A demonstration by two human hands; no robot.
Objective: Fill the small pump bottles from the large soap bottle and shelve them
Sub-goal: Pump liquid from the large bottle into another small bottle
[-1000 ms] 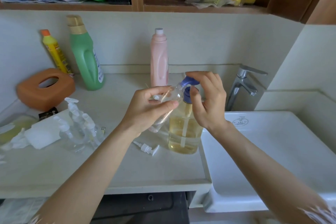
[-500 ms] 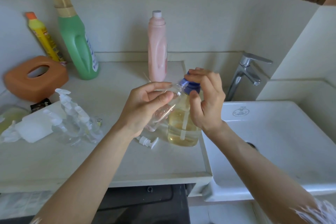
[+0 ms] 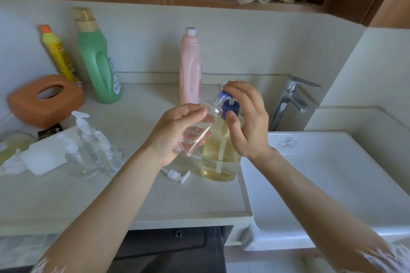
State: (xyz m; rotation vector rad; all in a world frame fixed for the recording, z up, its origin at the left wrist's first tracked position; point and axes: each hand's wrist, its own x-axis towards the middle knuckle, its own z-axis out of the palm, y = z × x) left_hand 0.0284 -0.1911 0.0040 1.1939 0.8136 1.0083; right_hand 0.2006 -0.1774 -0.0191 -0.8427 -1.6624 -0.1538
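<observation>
The large soap bottle (image 3: 219, 162) stands upright at the counter's right edge, holding yellow liquid under a blue pump head (image 3: 229, 104). My right hand (image 3: 248, 126) rests over that pump head, fingers on top and thumb at its collar. My left hand (image 3: 175, 133) grips a small clear bottle (image 3: 199, 128), tilted with its open neck against the pump spout. A loose white pump top (image 3: 176, 174) lies on the counter below my left wrist. Several small clear pump bottles (image 3: 93, 150) stand grouped at the left.
A pink bottle (image 3: 190, 66), a green jug (image 3: 97, 57) and a yellow bottle (image 3: 58, 53) stand along the back wall. An orange tissue box (image 3: 45, 101) sits left. The white sink (image 3: 332, 184) and tap (image 3: 290, 99) lie right. The wooden shelf (image 3: 199, 2) above holds sponges and cloths.
The view dipped, then rose again. My right hand has lifted on the pump head, so the pump stem now shows. The small bottle stays at the spout.
</observation>
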